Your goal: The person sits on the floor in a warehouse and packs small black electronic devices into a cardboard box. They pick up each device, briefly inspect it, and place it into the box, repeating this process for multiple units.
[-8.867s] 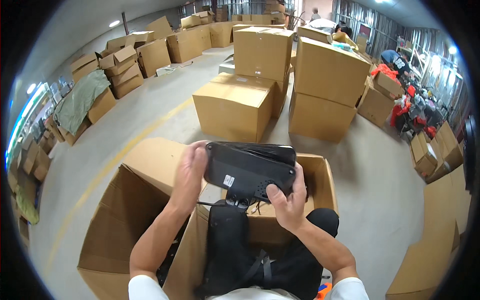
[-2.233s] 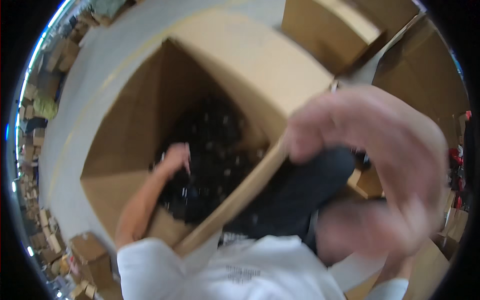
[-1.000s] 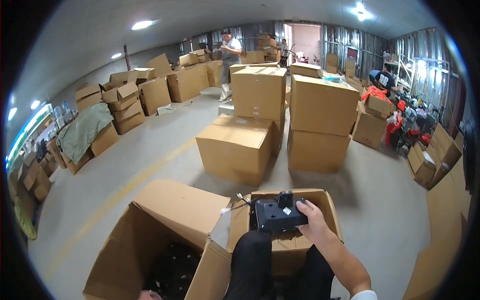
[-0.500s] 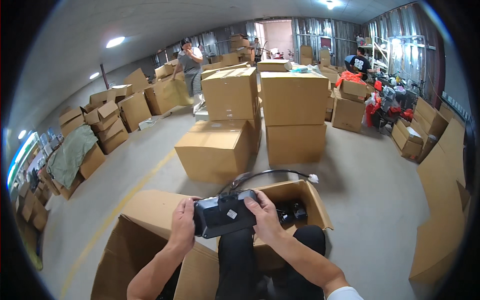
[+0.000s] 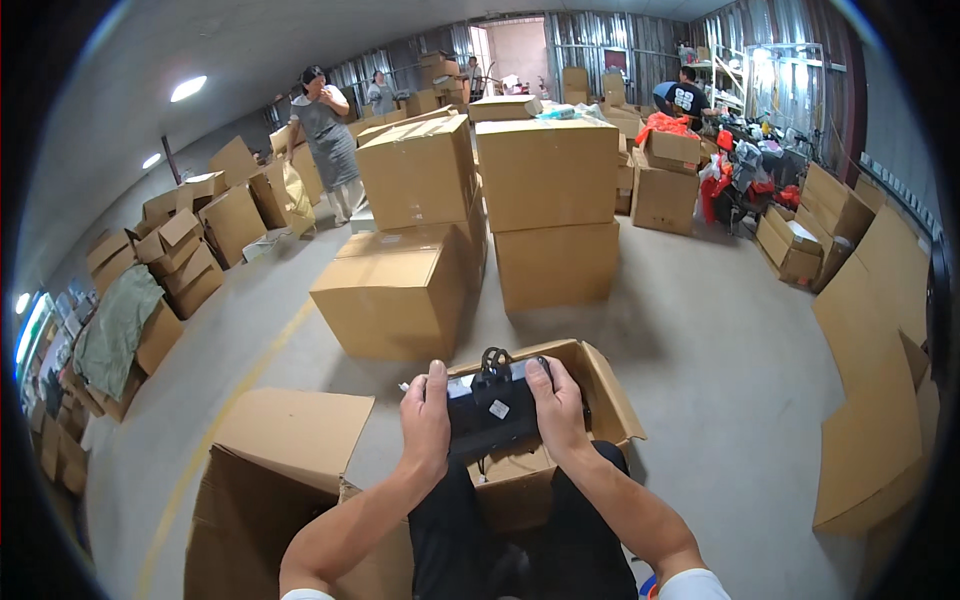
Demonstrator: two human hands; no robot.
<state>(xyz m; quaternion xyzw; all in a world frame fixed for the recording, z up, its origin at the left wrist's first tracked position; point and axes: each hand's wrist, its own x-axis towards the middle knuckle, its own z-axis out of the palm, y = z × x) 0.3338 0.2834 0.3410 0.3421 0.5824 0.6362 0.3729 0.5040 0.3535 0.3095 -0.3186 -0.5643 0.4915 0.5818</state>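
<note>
A flat black rectangular device (image 5: 475, 428) with a small white sticker hangs level over my lap, gripped at both ends. My left hand (image 5: 427, 425) closes on its left end, thumb on top. At its right end my right hand (image 5: 560, 408) holds it the same way. A black cable (image 5: 494, 362) loops up from its far edge, and a small white tip shows just left of my left hand. Beneath and beyond the device, an open carton (image 5: 612, 392) stands at my knees, its contents mostly hidden by my hands.
Another open carton (image 5: 292, 425) stands at my left. Ahead are stacked closed cartons (image 5: 548, 180). A person in a grey apron (image 5: 325, 130) stands at the far left; another in a dark shirt (image 5: 687, 98) is at the back right. Flattened cardboard (image 5: 870, 400) lies along the right.
The cable that stretched out to the right now lies looped above the device. My hands have shifted slightly right and levelled it. The view has turned a little, and the aproned person stands more upright.
</note>
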